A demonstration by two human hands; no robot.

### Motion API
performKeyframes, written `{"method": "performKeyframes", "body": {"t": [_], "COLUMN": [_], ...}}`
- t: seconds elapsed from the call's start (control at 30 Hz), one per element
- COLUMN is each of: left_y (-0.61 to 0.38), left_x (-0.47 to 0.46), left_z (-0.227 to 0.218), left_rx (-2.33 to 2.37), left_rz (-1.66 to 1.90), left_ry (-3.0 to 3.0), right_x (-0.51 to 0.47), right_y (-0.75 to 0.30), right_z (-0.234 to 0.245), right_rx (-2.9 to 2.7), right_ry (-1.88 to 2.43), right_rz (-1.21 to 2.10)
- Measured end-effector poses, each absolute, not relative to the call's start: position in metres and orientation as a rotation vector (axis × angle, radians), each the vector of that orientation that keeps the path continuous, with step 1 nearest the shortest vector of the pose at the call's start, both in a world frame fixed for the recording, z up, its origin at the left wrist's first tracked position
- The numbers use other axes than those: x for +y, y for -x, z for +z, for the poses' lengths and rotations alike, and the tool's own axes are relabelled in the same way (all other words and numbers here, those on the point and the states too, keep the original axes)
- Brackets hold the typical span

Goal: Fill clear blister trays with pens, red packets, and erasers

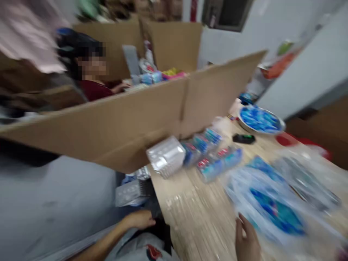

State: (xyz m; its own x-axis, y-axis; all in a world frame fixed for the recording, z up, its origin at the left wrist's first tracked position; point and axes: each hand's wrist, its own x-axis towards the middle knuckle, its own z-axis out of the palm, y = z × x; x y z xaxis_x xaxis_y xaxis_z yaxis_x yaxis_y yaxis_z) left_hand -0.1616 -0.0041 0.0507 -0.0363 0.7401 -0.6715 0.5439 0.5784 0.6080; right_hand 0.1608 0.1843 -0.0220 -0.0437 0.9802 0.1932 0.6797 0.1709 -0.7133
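Note:
My left hand hangs low by my lap, left of the table's edge. Its fingers curl in loosely, and I see nothing in them. Over the front of the table is my right hand, thumb and finger a little apart with no object visible between them. Close to those fingertips lies a clear plastic bag with blue printed packets in it. Farther back, a row of clear packs with blue and red print lies beside a shiny silvery blister-like pack. Motion blurs much of the view.
A tall cardboard wall runs along the table's far side. Behind it sits another person with a hand among packs. A bowl of blue pieces and a black object stand back right. More silvery packs lie below the table's left edge.

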Motion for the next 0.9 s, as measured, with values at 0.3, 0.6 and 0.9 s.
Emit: {"method": "performKeyframes", "body": {"t": [0.3,0.6,0.9], "left_y": [0.074,-0.077,-0.059], "left_x": [0.221,0.34,0.343], "left_z": [0.056,0.007,-0.021], "left_rx": [1.547,1.702,1.713], "left_rz": [0.643,-0.078,-0.114], "left_ry": [-1.785,-2.193,-2.24], "right_x": [0.191,0.242,0.238], "right_y": [-0.253,-0.28,-0.276], "right_z": [-0.033,-0.096,-0.094], "right_rx": [-0.975,-0.721,-0.757], "right_ry": [1.933,1.861,1.721], "right_rz": [0.598,0.731,0.7]}}
